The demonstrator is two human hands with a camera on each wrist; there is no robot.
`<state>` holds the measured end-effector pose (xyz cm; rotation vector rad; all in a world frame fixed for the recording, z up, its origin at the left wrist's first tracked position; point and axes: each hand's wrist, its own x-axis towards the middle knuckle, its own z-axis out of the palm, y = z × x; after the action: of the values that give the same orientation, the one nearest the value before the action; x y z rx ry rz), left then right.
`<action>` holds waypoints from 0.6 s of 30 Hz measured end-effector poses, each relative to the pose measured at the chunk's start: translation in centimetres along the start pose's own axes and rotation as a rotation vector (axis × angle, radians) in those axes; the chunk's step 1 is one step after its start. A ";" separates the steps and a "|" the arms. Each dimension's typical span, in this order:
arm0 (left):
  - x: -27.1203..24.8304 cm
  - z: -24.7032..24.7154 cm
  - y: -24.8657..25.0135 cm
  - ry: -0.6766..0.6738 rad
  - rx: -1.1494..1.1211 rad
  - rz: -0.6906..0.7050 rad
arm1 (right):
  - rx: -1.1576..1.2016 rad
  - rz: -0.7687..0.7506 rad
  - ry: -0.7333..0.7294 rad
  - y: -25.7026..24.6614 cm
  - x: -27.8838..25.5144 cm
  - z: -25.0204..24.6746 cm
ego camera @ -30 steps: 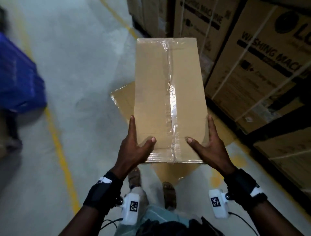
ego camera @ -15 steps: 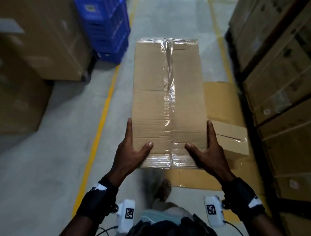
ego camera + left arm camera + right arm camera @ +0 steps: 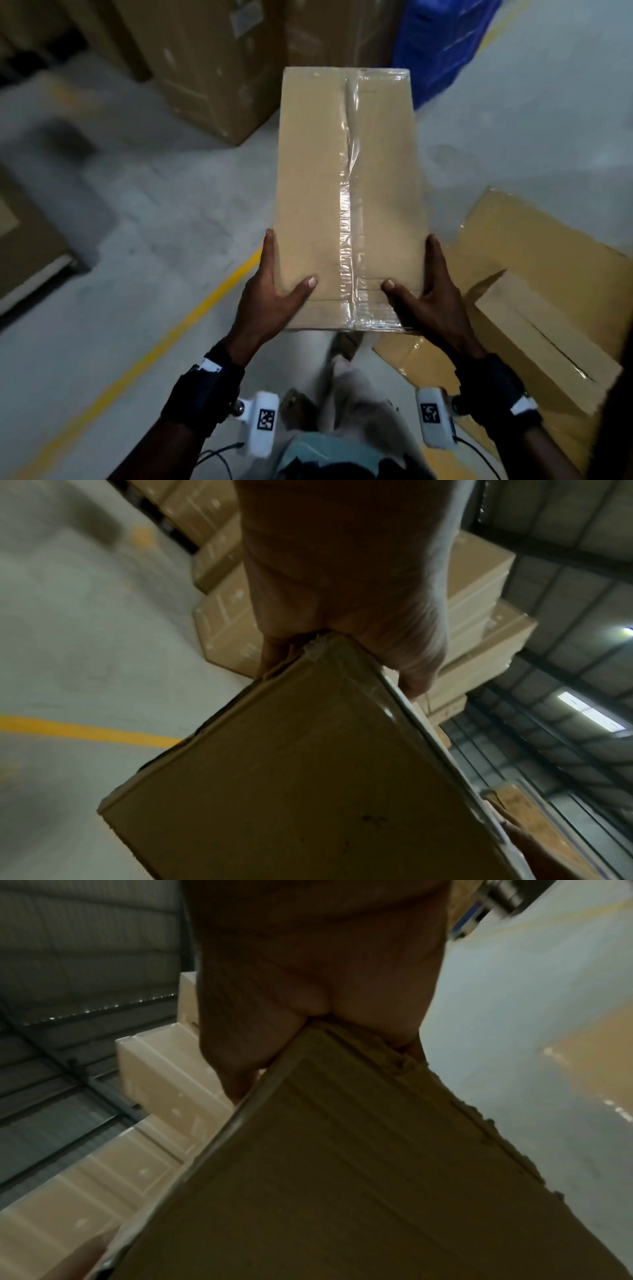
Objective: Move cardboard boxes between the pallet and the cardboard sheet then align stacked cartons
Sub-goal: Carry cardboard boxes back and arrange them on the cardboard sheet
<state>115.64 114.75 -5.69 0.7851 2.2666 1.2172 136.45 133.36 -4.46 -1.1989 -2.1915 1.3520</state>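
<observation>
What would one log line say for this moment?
phase: carrying | hands: left, right grip taped box | second box on cardboard sheet

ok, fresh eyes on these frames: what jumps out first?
The long taped cardboard box fills the centre of the head view, carried above the floor with the left hand and right hand gripping its near corners. Low on the right, a second box lies on a flat cardboard sheet on the floor. A yellow floor line runs diagonally at the left, and a blue stack stands at the top right.
</observation>
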 end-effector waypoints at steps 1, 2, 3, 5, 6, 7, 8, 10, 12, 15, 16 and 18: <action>-1.1 -1.3 -0.8 0.033 -0.002 -0.019 | -0.011 -0.023 -0.028 -0.9 -0.3 1.1; -2.1 -2.8 -1.6 0.070 -0.010 -0.042 | -0.022 -0.050 -0.059 -1.8 -0.4 2.5; -2.9 -4.0 -2.4 0.102 -0.019 -0.066 | -0.029 -0.069 -0.083 -2.7 -0.5 3.7; -4.3 -6.3 -3.7 0.165 -0.037 -0.106 | -0.043 -0.104 -0.148 -4.1 -0.4 6.1; -5.0 -7.3 -4.3 0.193 -0.036 -0.122 | -0.046 -0.124 -0.185 -4.9 -0.3 7.2; -5.6 -8.6 -5.0 0.230 -0.043 -0.142 | -0.054 -0.149 -0.229 -5.8 0.0 8.6; -5.9 -9.7 -5.6 0.259 -0.051 -0.160 | -0.059 -0.167 -0.264 -6.6 0.2 9.8; -6.5 -12.0 -6.9 0.321 -0.064 -0.193 | -0.064 -0.203 -0.324 -8.4 1.2 12.5; -6.7 -14.3 -8.3 0.389 -0.058 -0.241 | -0.053 -0.242 -0.378 -10.2 2.3 15.6; -6.8 -17.9 -10.1 0.482 -0.033 -0.321 | -0.045 -0.286 -0.455 -12.6 4.3 20.6; -6.6 -19.0 -10.5 0.509 -0.024 -0.340 | -0.038 -0.306 -0.479 -13.5 5.0 22.2; -6.1 -21.4 -11.6 0.567 -0.014 -0.393 | -0.034 -0.346 -0.543 -15.4 6.4 25.8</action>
<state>103.81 92.70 -3.99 -0.0434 2.6691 1.3741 108.88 119.85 -5.78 -0.4464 -2.6269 1.6201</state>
